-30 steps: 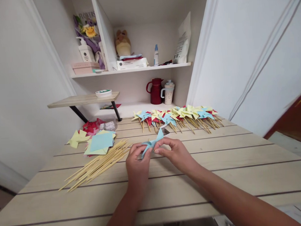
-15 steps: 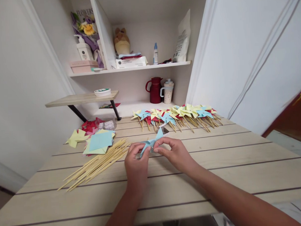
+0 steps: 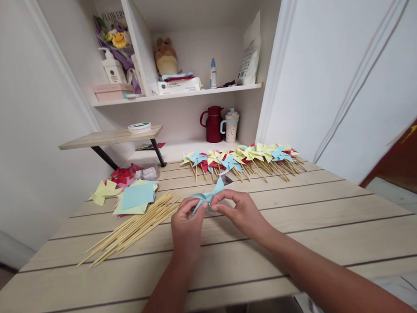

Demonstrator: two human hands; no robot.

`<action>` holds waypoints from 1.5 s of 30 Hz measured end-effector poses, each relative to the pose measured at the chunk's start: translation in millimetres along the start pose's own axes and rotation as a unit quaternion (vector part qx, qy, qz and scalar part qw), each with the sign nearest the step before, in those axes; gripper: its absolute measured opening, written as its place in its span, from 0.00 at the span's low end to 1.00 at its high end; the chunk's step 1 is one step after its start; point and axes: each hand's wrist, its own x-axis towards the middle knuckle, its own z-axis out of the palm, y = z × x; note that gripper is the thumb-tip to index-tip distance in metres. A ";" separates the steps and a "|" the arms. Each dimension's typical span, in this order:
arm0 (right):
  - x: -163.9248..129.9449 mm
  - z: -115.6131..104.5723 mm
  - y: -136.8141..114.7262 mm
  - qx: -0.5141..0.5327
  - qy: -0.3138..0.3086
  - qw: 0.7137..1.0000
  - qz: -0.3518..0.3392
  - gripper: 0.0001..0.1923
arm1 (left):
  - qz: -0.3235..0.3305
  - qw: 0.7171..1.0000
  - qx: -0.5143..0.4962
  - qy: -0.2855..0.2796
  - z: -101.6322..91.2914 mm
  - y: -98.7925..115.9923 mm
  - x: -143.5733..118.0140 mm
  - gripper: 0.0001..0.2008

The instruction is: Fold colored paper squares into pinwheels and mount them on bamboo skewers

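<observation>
- Landmark: loose bundle of thin pale-yellow wooden sticks; all places given from it.
- Task's thing: light-blue folded-paper pinwheel, held just right of the sticks' far end.
- Left hand: thumb and fingers pinching the pinwheel's left blade.
- Right hand: thumb and forefinger pinched near the pinwheel's centre (tiny shiny bit there, too small to name).
- Change: slight over the last second; both pinches stay put, left blade now sits flatter and farther out. Reads as fine work at the centre, not finished, my judgement.
- Beyond the sticks, to the right: crowded row of yellow, blue and red paper pinwheels on sticks, near the fingers.
- Just beyond the sticks, left part: stack of blue and yellow paper squares.
- Edges: front edge of the pale plank-top table is well apart from the sticks, under the forearms.
- Room: tightest between sticks and left hand (contact, cannot tell); widest right of the sticks, past the right hand.
</observation>
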 end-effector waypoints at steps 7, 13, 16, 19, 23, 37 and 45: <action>-1.6 -0.5 -0.1 -0.005 0.007 1.000 -0.008 0.03 | -0.002 1.000 0.006 0.002 0.1 -0.2 -0.8 0.05; -1.1 -0.5 2.3 -0.022 0.028 0.999 0.001 0.04 | -0.028 0.999 -0.013 0.010 1.4 5.4 -2.4 0.06; -0.3 0.3 4.5 -0.010 0.028 0.999 0.017 0.03 | -0.073 0.997 -0.025 0.002 1.9 8.3 -2.7 0.07; -0.4 1.0 4.6 -0.004 0.030 0.999 0.020 0.03 | -0.133 0.989 -0.061 0.010 2.4 8.3 -2.2 0.10; -1.2 1.3 2.9 -0.007 0.031 0.999 0.009 0.03 | -0.144 0.986 -0.089 0.009 3.2 6.8 -1.6 0.10; -0.6 -0.5 2.9 0.038 0.008 0.999 0.030 0.04 | -0.080 0.996 -0.030 0.039 2.9 6.9 -3.9 0.09; -1.4 1.7 -0.3 0.041 0.027 0.998 0.038 0.03 | -0.082 0.996 0.015 0.034 3.0 11.4 -5.8 0.09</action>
